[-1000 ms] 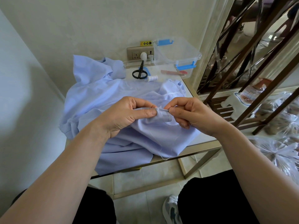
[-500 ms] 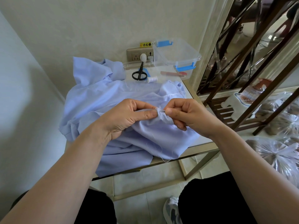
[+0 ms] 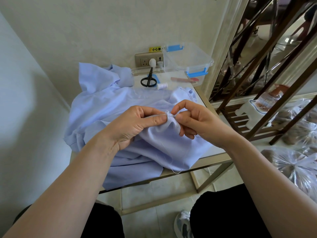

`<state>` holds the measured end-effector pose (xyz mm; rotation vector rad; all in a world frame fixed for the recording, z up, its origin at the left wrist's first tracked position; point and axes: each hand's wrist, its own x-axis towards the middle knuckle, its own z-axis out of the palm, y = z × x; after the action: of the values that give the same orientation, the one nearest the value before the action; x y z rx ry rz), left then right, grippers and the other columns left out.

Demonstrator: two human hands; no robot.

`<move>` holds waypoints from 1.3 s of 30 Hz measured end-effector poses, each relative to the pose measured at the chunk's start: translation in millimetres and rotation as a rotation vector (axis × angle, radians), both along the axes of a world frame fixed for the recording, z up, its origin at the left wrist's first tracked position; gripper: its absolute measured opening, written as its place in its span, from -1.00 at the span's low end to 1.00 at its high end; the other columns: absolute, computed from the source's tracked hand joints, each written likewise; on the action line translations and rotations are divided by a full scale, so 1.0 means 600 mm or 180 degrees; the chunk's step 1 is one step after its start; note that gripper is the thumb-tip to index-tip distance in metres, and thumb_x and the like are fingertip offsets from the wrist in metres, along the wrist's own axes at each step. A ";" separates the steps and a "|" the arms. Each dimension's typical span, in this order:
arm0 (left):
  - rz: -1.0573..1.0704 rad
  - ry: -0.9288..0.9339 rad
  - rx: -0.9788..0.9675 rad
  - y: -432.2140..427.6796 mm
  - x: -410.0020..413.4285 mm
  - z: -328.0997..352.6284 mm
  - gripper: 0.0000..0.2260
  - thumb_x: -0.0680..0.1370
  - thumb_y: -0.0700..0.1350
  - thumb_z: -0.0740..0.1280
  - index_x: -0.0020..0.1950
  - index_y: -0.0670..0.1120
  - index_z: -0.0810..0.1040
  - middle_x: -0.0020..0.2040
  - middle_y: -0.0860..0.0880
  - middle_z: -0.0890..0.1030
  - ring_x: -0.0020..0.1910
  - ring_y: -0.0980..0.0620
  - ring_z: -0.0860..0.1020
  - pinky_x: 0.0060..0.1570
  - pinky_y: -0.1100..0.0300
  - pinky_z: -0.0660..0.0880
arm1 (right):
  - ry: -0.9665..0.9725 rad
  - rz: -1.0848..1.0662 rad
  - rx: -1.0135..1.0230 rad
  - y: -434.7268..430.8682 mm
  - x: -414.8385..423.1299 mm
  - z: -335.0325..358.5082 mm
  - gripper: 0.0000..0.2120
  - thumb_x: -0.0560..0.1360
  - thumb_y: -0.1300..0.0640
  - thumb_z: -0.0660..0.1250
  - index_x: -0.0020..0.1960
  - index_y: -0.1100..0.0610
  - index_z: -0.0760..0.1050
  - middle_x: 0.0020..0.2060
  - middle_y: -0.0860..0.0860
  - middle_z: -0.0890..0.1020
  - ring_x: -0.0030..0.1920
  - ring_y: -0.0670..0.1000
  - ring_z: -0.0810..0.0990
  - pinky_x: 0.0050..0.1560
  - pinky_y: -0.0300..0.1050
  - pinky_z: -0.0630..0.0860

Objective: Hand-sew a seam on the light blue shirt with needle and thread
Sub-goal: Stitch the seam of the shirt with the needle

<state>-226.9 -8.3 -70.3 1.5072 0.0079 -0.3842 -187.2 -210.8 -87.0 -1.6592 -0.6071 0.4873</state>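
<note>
The light blue shirt (image 3: 106, 107) lies crumpled over a small table. My left hand (image 3: 135, 124) pinches a gathered fold of the shirt between thumb and fingers. My right hand (image 3: 193, 121) pinches the same fold from the right side, at the end of a thin needle (image 3: 164, 114) that runs through the bunched cloth and points left between my two hands. A loose thread end (image 3: 176, 172) hangs off the shirt's front hem.
Black scissors (image 3: 148, 80), a white thread spool (image 3: 162, 86) and a red tool (image 3: 185, 79) lie at the table's back. A clear box with blue clasps (image 3: 188, 60) stands by the wall socket (image 3: 148, 60). A dark metal rack (image 3: 267, 93) and plastic bags (image 3: 295, 162) fill the right.
The fold has been bunched tighter between my hands. The needle now shows through the cloth, its tip out to the left, and my right index finger has lifted.
</note>
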 end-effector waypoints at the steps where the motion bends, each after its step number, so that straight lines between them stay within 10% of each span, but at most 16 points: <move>1: 0.0018 0.0011 -0.0036 0.000 0.000 -0.001 -0.91 0.36 -0.13 0.41 -0.30 -0.03 0.72 -0.29 0.01 0.68 -0.29 0.16 0.62 -0.25 0.35 0.53 | -0.0033 -0.0041 0.0017 0.001 0.000 0.002 -0.94 0.64 0.27 0.18 0.01 0.20 0.42 -0.44 0.00 0.57 -0.46 -0.03 0.35 -0.39 -0.26 0.38; 11: 0.0019 0.0008 -0.0002 -0.003 0.000 -0.007 -0.92 0.37 -0.12 0.43 -0.23 -0.07 0.72 -0.23 -0.02 0.70 -0.22 0.14 0.63 -0.16 0.34 0.53 | -0.0216 -0.0240 0.0086 0.012 0.001 -0.003 -0.93 0.59 0.30 0.28 -0.05 0.18 0.50 -0.38 -0.03 0.57 -0.37 -0.10 0.50 -0.29 -0.27 0.47; 15: 0.0551 -0.0198 0.0262 -0.006 0.008 -0.011 -0.90 0.41 -0.16 0.48 -0.30 -0.01 0.71 -0.26 0.00 0.69 -0.21 0.11 0.62 -0.05 0.22 0.52 | -0.1258 -0.0819 -0.0116 0.009 0.009 -0.010 -0.90 0.52 0.23 0.41 -0.01 0.06 0.58 -0.15 -0.23 0.60 -0.16 -0.09 0.53 0.05 -0.17 0.48; 26: 0.0608 -0.0619 0.0826 -0.012 0.006 -0.023 -0.93 0.48 -0.11 0.47 -0.20 -0.04 0.70 -0.25 -0.04 0.67 -0.22 0.14 0.53 -0.11 0.26 0.37 | -0.2727 -0.0825 -0.0225 0.029 0.002 -0.016 -0.98 0.47 0.22 0.46 -0.12 0.15 0.62 -0.08 0.01 0.58 0.00 0.05 0.52 0.09 -0.14 0.43; 32: 0.1395 -0.0734 0.0861 -0.010 0.016 -0.028 -0.94 0.51 -0.16 0.42 -0.15 -0.10 0.67 -0.28 0.07 0.66 -0.29 0.24 0.54 -0.26 0.44 0.42 | -0.0581 0.0135 0.0991 0.024 -0.025 0.006 -0.94 0.51 0.21 0.35 -0.08 0.18 0.47 -0.23 0.04 0.70 -0.08 0.07 0.70 0.12 -0.04 0.57; 36: 0.1638 -0.0819 0.0625 -0.008 0.019 -0.031 -0.93 0.52 -0.20 0.42 -0.15 -0.15 0.65 -0.30 0.08 0.64 -0.29 0.23 0.55 -0.22 0.43 0.45 | 0.1530 0.2499 0.0060 -0.003 -0.022 0.024 -0.89 0.53 0.18 0.33 -0.01 0.19 0.43 -0.29 0.09 0.67 -0.26 0.08 0.69 -0.10 0.00 0.60; 39: 0.1656 -0.0911 0.0599 -0.009 0.019 -0.031 -0.91 0.52 -0.18 0.43 -0.19 -0.11 0.64 -0.32 0.11 0.62 -0.30 0.22 0.53 -0.22 0.43 0.43 | 0.1835 0.2916 0.0067 -0.016 -0.019 0.025 -0.93 0.57 0.22 0.26 0.03 0.19 0.41 -0.34 0.04 0.63 -0.35 -0.01 0.65 -0.13 -0.02 0.63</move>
<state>-215.6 -13.9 -89.2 1.6669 0.2108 0.2565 -198.7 -220.3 -71.8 -1.0527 -0.8998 1.5430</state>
